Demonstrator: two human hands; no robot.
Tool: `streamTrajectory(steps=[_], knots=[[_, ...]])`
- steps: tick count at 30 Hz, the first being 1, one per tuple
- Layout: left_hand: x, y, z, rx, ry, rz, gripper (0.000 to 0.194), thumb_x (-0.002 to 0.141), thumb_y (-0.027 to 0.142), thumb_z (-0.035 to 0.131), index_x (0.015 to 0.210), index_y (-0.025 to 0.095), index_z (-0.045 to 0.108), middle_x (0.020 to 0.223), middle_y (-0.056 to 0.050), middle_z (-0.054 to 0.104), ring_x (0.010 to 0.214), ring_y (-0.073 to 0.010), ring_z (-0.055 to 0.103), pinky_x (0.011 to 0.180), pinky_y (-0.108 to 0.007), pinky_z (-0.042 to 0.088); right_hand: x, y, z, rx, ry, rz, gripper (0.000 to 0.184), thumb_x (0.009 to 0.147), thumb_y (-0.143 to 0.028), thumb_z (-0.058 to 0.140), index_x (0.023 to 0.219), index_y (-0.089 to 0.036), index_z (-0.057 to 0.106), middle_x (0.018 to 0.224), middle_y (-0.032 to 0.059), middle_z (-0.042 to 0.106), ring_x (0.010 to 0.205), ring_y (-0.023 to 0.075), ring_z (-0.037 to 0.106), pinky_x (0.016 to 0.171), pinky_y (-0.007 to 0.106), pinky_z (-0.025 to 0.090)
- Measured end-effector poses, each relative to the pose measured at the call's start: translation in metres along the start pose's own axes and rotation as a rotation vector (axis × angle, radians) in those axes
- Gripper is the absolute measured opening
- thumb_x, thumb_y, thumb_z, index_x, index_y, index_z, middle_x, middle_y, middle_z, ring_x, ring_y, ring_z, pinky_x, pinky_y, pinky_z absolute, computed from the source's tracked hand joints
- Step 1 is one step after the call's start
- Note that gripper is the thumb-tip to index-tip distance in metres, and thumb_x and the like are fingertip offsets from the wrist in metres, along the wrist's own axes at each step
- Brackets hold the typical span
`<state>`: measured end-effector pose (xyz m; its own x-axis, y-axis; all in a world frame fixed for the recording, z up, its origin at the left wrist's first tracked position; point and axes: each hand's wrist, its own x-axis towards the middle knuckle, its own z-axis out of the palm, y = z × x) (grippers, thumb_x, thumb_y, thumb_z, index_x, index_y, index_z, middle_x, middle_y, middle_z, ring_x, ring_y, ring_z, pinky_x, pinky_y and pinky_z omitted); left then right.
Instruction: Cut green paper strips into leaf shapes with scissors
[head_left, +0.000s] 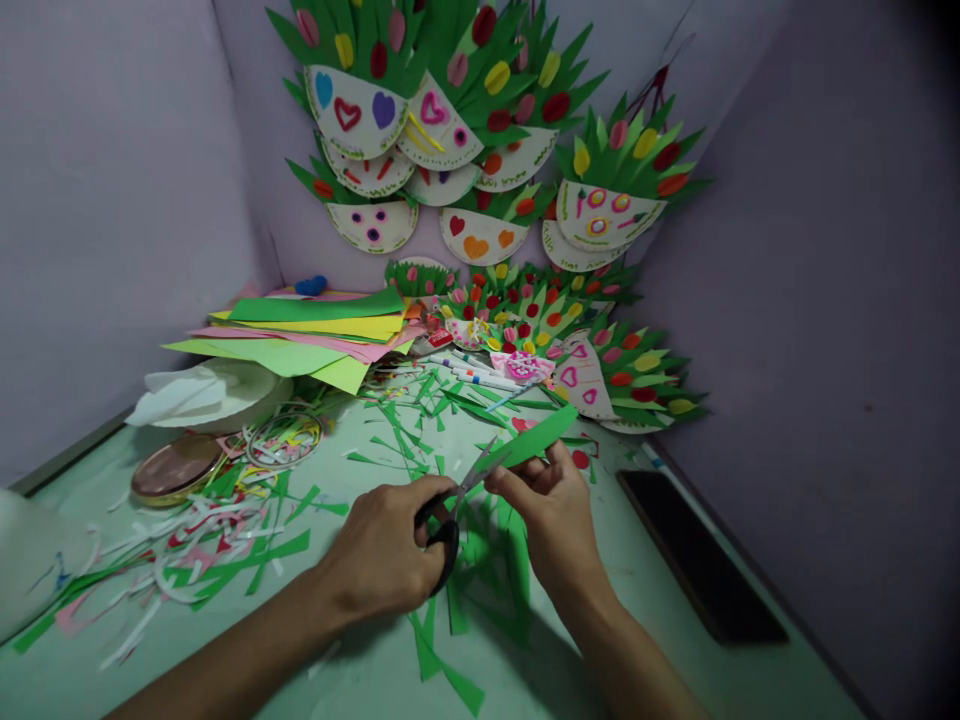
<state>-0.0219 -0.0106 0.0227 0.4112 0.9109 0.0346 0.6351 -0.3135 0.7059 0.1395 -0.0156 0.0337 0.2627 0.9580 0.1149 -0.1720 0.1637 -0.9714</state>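
Black-handled scissors (448, 540) are in my left hand (386, 545), with my fingers through the handle loops. Their blades are parted and meet the near end of a green paper strip (536, 440). My right hand (551, 510) pinches that strip between thumb and fingers, and it slants up to the right. On the table beneath both hands lie green paper cuttings (491, 570), partly hidden by the hands and in shadow.
Paper scraps (217, 540) litter the left side near a round lid (176, 468). Coloured sheets (322, 335) are stacked at the back left. A dark phone (701, 555) lies at right. Paper-plate flower crafts (592, 375) stand at the back; more half-plate crafts (360, 115) hang on the wall.
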Motion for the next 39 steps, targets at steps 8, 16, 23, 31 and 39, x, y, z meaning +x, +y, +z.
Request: streamTrajectory(steps=[8, 16, 23, 31, 39], knots=[[0.0016, 0.0007, -0.0004, -0.011, -0.008, 0.009, 0.026, 0.07, 0.02, 0.05, 0.093, 0.027, 0.058, 0.073, 0.003, 0.066, 0.064, -0.0147, 0.059, 0.059, -0.024, 0.04, 0.0008, -0.0005, 0.0009, 0.007, -0.006, 0.005, 0.035, 0.061, -0.02, 0.071, 0.086, -0.02, 0.046, 0.063, -0.0057, 0.058, 0.058, 0.011, 0.053, 0.055, 0.024, 0.042], [0.0007, -0.0029, -0.0005, -0.038, -0.01, 0.03, 0.018, 0.07, 0.017, 0.049, 0.084, 0.023, 0.059, 0.071, 0.004, 0.065, 0.065, -0.0133, 0.057, 0.057, -0.021, 0.037, 0.0006, -0.0008, 0.0007, -0.012, 0.003, 0.001, 0.034, 0.061, -0.019, 0.07, 0.085, -0.02, 0.046, 0.058, -0.0071, 0.056, 0.055, 0.011, 0.052, 0.054, 0.024, 0.041], [0.0, 0.0015, -0.0044, -0.1, -0.087, 0.059, 0.016, 0.075, 0.015, 0.044, 0.08, 0.018, 0.059, 0.068, 0.002, 0.06, 0.063, -0.012, 0.052, 0.055, -0.02, 0.034, 0.0027, 0.0002, -0.0007, -0.015, 0.0, -0.007, 0.035, 0.061, -0.019, 0.07, 0.085, -0.021, 0.045, 0.06, -0.0062, 0.056, 0.055, 0.0115, 0.052, 0.054, 0.025, 0.041], [0.001, 0.0037, -0.0061, -0.202, -0.137, 0.065, 0.016, 0.079, 0.017, 0.044, 0.078, 0.017, 0.06, 0.067, 0.002, 0.056, 0.063, -0.0114, 0.05, 0.053, -0.02, 0.032, 0.0022, -0.0003, -0.0001, 0.006, -0.005, 0.003, 0.032, 0.06, -0.017, 0.07, 0.083, -0.021, 0.047, 0.058, -0.0079, 0.054, 0.054, 0.0103, 0.05, 0.053, 0.023, 0.04], [-0.0002, 0.005, -0.0066, -0.19, -0.135, 0.06, 0.017, 0.076, 0.015, 0.044, 0.079, 0.016, 0.06, 0.072, 0.001, 0.062, 0.066, -0.0127, 0.054, 0.054, -0.019, 0.035, 0.008, -0.0047, -0.0074, 0.077, 0.024, 0.01, 0.04, 0.063, -0.021, 0.07, 0.095, -0.021, 0.046, 0.055, -0.0091, 0.056, 0.054, 0.0104, 0.053, 0.06, 0.026, 0.046]])
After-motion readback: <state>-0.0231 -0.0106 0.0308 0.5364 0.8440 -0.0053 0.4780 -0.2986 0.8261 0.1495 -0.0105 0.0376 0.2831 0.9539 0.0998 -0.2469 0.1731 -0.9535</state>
